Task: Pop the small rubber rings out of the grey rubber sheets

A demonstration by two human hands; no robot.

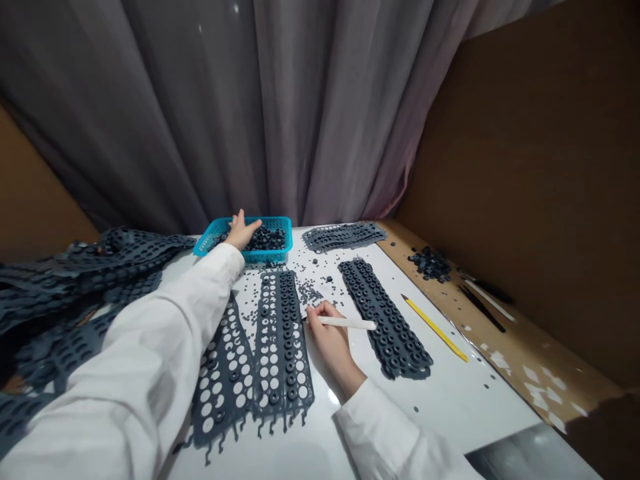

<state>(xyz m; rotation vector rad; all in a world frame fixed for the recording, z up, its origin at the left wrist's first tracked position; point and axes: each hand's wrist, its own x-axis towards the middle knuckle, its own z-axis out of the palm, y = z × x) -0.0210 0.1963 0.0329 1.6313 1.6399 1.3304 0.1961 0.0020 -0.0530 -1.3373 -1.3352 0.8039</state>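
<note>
One blue basket (267,255) w/ blk pcs (273,239) inside, L hand (242,235) over it.

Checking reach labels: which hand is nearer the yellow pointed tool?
Right. The right hand sits left of the yellow pointed tool, a studded dark strip between; the left hand is farther, over the teal basket.

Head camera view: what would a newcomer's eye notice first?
Probably the blue basket, far back on the white table, with the left hand over its dark pieces. Next, the yellow pencil-shaped tool on the table's right. Near the middle, the right hand holds a white pen-like tool beside a dark perforated strip.
</note>
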